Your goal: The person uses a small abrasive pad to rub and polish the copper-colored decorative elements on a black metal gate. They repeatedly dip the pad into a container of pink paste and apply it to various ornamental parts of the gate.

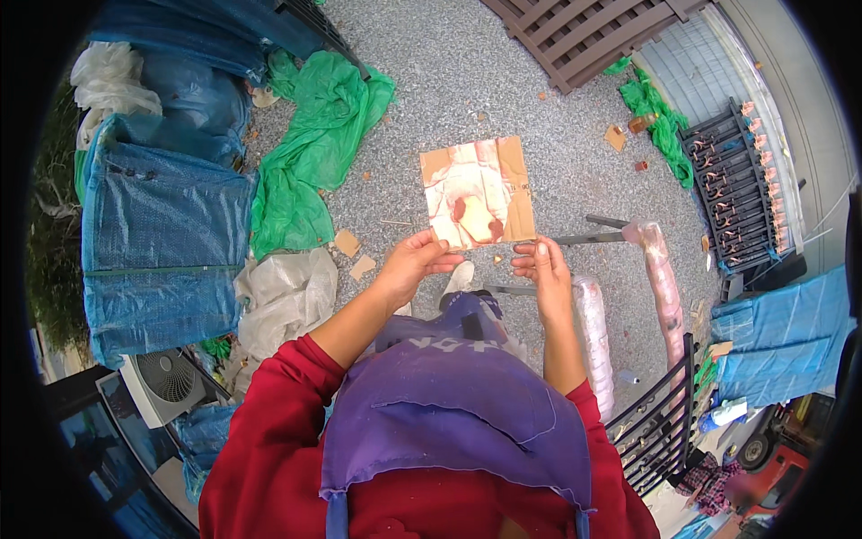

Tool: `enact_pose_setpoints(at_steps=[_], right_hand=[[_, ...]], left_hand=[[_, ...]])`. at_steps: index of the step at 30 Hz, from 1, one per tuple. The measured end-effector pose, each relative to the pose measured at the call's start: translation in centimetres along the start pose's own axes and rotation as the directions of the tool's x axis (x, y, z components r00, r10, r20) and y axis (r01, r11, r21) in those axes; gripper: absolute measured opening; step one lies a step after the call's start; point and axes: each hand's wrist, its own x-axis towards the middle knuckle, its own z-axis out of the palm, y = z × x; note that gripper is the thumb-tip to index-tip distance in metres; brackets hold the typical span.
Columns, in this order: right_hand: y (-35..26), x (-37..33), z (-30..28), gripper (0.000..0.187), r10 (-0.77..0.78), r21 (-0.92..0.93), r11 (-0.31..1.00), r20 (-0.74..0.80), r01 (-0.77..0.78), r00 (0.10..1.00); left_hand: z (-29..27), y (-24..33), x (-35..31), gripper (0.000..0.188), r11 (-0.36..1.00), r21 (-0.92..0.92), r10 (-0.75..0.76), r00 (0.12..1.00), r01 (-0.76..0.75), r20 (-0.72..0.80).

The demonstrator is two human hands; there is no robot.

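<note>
A flat, roughly square piece of cardboard (479,184) is held out in front of me over the speckled grey ground. Its face carries a pale, glossy picture with reddish patches, and plain brown shows along the right side. My left hand (415,268) grips the near left corner, fingers reaching under the edge. At the near right corner, my right hand (544,269) pinches the board with its thumb upright and fingers behind. Below the board, a light-coloured shoe (461,278) shows between my hands.
Crumpled green plastic sheeting (305,171) and blue tarp-covered stacks (166,234) lie to the left. On the right are plastic-wrapped posts (660,287), a dark metal railing (660,422) and stacked black metal pieces (736,184). Brown slatted panels (593,40) lie ahead. Cardboard scraps (347,242) litter the ground.
</note>
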Motion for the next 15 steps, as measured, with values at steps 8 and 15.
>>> enact_pose_setpoints(at_steps=[8,15], right_hand=[[-1.7,14.0,-6.3,0.032,0.043,0.142,0.989,-0.008,-0.041,0.999],[-7.5,27.0,-12.3,0.034,0.109,0.027,0.992,0.273,-0.121,0.956]], left_hand=[[6.8,5.0,11.9,0.031,0.995,0.093,-0.051,0.988,0.038,0.144],[11.7,12.6,22.6,0.036,0.999,0.012,-0.042,0.992,0.041,0.119]])
